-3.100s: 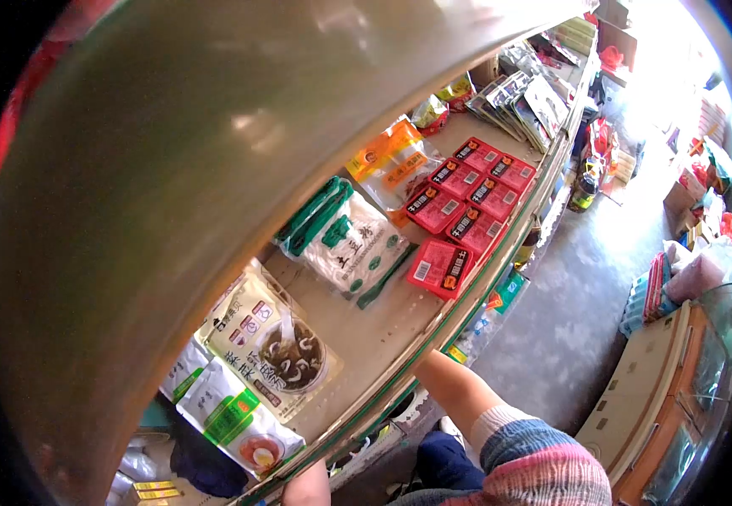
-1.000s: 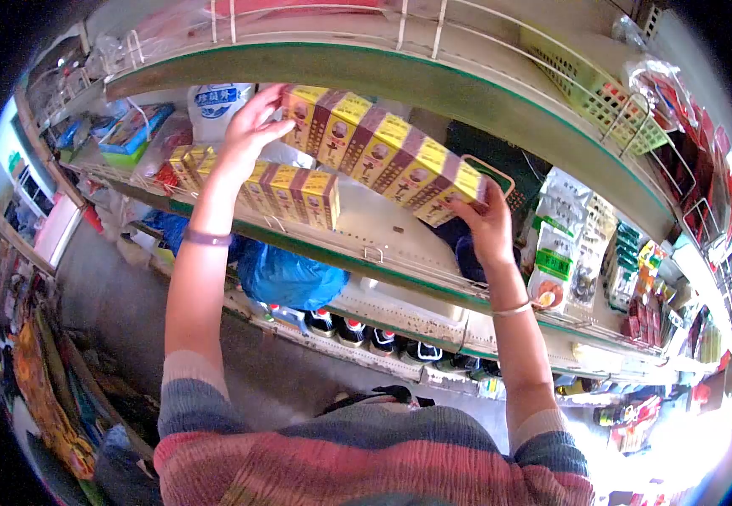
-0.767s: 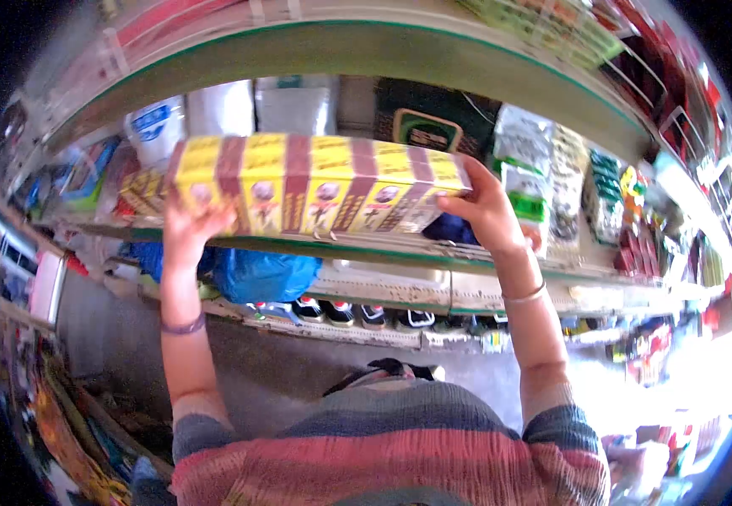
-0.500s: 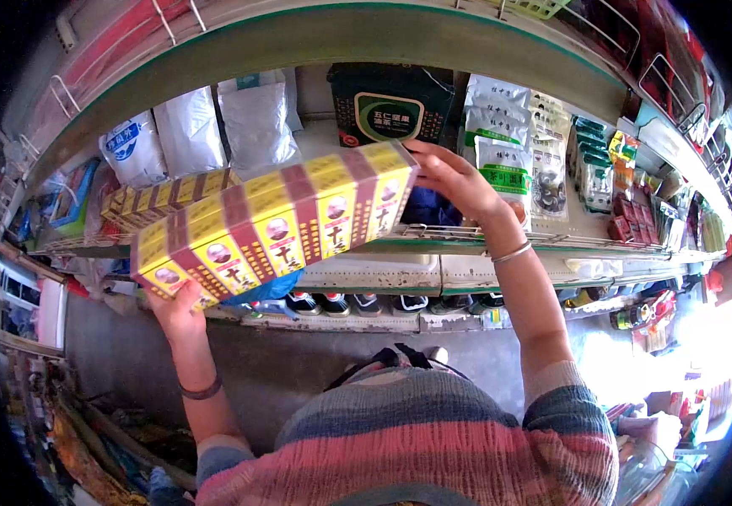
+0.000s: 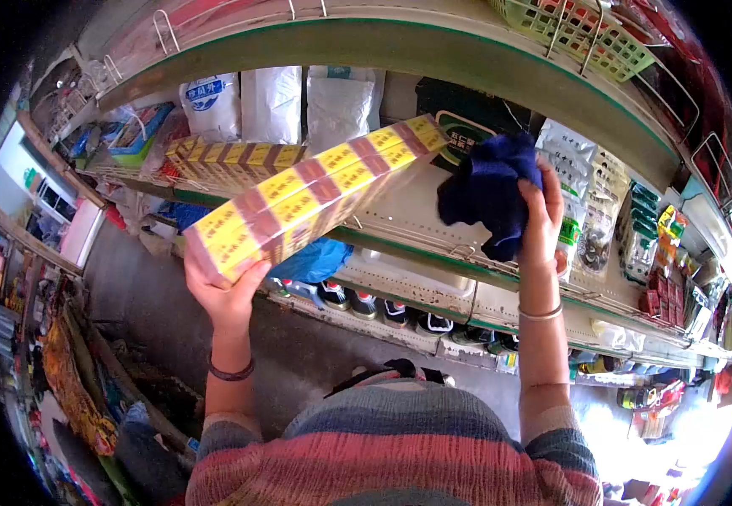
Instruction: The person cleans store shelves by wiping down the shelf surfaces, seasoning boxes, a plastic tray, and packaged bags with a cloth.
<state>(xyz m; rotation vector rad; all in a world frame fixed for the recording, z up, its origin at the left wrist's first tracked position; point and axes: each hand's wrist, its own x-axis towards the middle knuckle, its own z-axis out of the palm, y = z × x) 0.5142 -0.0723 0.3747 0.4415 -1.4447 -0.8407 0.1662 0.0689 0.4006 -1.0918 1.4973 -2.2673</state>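
Observation:
My left hand (image 5: 224, 288) is closed round the near end of a long pack of yellow and brown boxes (image 5: 315, 198), which tilts up toward the right over the shelf. The pack's far end is in front of a dark green box (image 5: 476, 118). Gripped in my right hand (image 5: 541, 215) is a dark blue cloth (image 5: 492, 190), bunched and hanging down above the shelf. The cloth is apart from the pack. Behind the pack, another row of yellow and brown boxes (image 5: 239, 158) sits on the shelf (image 5: 417, 207).
Silvery white bags (image 5: 271, 103) stand at the back of the shelf. Packets (image 5: 598, 207) fill its right side, behind a wire rail. A green basket (image 5: 581, 38) sits on the shelf above. Below are a blue plastic bag (image 5: 314, 260) and several dark bottles (image 5: 364, 304).
My right hand has let go of the pack's far end and now holds the blue cloth, lifted off the shelf. The pack stays in my left hand, turned to show its top. The view has shifted.

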